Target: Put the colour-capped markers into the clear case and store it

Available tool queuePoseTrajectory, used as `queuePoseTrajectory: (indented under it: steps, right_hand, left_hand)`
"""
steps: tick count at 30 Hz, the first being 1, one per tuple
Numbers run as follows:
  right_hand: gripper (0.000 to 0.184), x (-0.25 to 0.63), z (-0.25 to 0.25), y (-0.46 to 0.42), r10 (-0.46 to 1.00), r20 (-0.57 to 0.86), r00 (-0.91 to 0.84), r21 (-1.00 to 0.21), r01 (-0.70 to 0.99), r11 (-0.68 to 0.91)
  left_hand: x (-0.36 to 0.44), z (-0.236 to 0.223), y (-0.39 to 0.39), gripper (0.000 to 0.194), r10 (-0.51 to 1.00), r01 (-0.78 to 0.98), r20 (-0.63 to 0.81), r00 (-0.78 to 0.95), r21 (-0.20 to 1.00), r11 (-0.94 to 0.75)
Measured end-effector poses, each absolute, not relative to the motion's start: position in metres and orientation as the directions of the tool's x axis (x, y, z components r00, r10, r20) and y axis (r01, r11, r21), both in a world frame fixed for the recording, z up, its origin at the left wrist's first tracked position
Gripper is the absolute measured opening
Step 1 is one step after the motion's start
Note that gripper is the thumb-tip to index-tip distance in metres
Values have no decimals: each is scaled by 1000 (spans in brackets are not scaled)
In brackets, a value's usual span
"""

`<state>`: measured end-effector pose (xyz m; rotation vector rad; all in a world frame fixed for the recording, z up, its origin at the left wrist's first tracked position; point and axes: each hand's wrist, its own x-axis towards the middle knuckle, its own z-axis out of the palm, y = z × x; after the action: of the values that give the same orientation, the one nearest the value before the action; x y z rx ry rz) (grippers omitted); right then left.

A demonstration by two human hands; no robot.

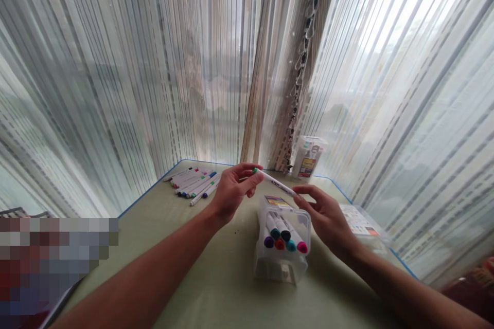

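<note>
A white marker [278, 183] with green at its left end is held between my two hands, above and behind a clear plastic box. My left hand [236, 187] pinches the green end. My right hand [324, 213] has its thumb and fingers closed on the other end. Below them the clear box [260, 259] lies with its open end toward me. Inside it are several white markers [280, 226], their purple, teal, black, orange and pink ends facing me. Left of my left hand, a loose pile of white markers [196, 181] with coloured ends rests on the table.
The green table [154, 247] has blue edging. A second clear box [309, 157] with a printed label stands upright at the back. Another clear case [358, 221] with a printed sheet lies right of my right hand. Striped sheer curtains [208, 61] hang behind the table.
</note>
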<state>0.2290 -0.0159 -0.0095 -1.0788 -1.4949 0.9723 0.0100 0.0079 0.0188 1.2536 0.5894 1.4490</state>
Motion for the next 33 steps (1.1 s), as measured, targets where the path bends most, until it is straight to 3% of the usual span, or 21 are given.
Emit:
queuePoseTrajectory:
  steps: [11, 16, 20, 26, 33]
  right_hand:
    - [31, 231, -19, -11, 948, 268, -173, -924, 233, 303]
    - [34, 230, -15, -13, 957, 229, -180, -945, 194, 262]
    - [35, 225, -7, -19, 952, 287, -103, -943, 144, 300]
    - [31, 220, 1, -29, 903, 422, -75, -900, 87, 428]
    - [26, 221, 4, -31, 876, 471, -105, -879, 26, 475]
  left_hand:
    - [12, 25, 0, 24, 903, -387, 382, 196, 876, -287]
    - [10, 24, 2, 27, 918, -395, 358, 171, 878, -269]
    - [4, 20, 10, 27, 954, -399, 269, 131, 895, -198]
    - [0, 5, 20, 23, 989, -246, 48, 138, 969, -12]
    - [3, 4, 17, 24, 985, -177, -26, 171, 983, 56]
